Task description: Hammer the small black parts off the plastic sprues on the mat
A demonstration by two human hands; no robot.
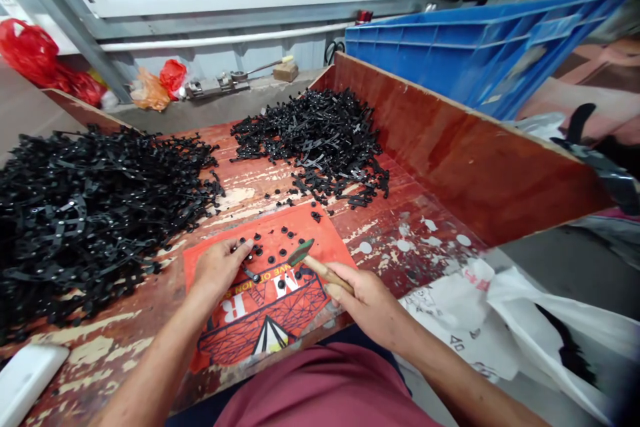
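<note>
My left hand [217, 270] is closed, with thumb and fingertips pinching a small black curved strip [253, 275] low over an orange-red printed cloth [270, 333]. Round studs show on the strip; part of it is hidden by the fingers. My right hand [367, 297] is wrapped around the wooden handle of a small hammer [325, 272]. Its narrow green head points toward the loose black button-like pieces [271, 259] scattered over the cloth, right of my left fingertips. The hammer head appears to hover just above the cloth.
Black strips lie in a large heap [90, 207] at left and another heap [325, 133] at the back. A wooden side board [425, 140] borders the table on the right, beside a blue crate [415, 57]. A white object [30, 373] lies front left.
</note>
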